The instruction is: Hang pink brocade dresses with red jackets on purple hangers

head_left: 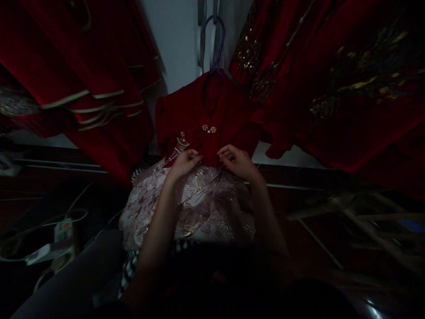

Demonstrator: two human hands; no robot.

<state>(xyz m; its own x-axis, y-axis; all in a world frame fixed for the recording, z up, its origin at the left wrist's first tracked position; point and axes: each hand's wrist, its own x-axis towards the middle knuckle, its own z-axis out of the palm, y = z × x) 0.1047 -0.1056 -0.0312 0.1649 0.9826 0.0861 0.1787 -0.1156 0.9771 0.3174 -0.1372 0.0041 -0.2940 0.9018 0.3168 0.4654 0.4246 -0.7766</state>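
A red short-sleeved garment [212, 104] hangs in front of me on a blue-purple hanger [222, 37]. Below its neckline sits a beaded flower ornament [209, 129]. My left hand [186, 163] is closed in a pinch over the lower front of the garment, beside a dangling beaded ornament [182, 144]. Across a small gap, my right hand [237, 160] is also pinched, fingertips facing the left. Whatever lies between either hand's fingers is too small and dark to make out. Pale patterned fabric [212, 212] with a metallic sheen spreads beneath both forearms.
Red garments with pale trim [99, 66] hang at left, and red ones with gold decoration [348, 88] at right. A power strip [63, 230] with cables lies at lower left. Blurred wooden slats [358, 217] stand at lower right. The scene is dim.
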